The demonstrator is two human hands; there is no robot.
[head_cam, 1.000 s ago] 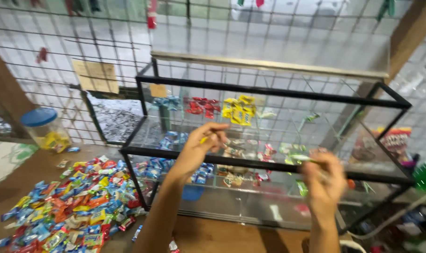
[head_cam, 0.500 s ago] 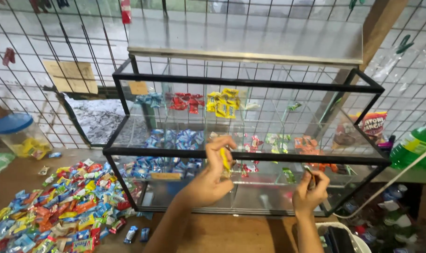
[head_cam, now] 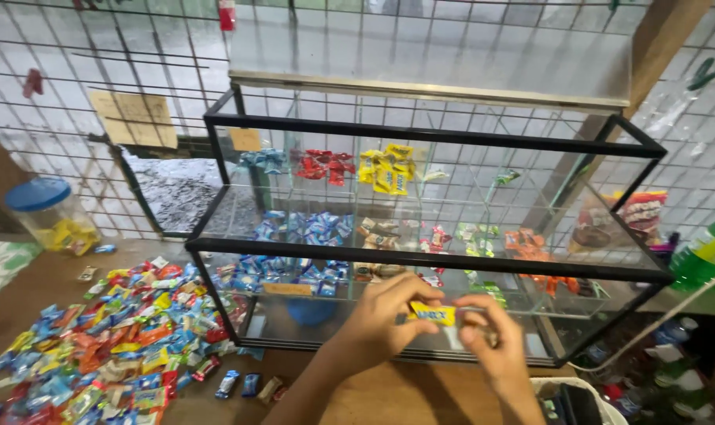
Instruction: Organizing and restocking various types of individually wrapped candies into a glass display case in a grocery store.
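The single head camera looks down and forward, close over a glass display case (head_cam: 420,260) on a wooden table (head_cam: 389,393).

Both hands, left hand (head_cam: 381,323) and right hand (head_cam: 491,338), are now lowered from the glass case (head_cam: 420,260), meeting on one yellow candy (head_cam: 432,313).

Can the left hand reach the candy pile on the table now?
Probably yes: the pile lies open on the table, nothing between, but the left hand holds a yellow candy.
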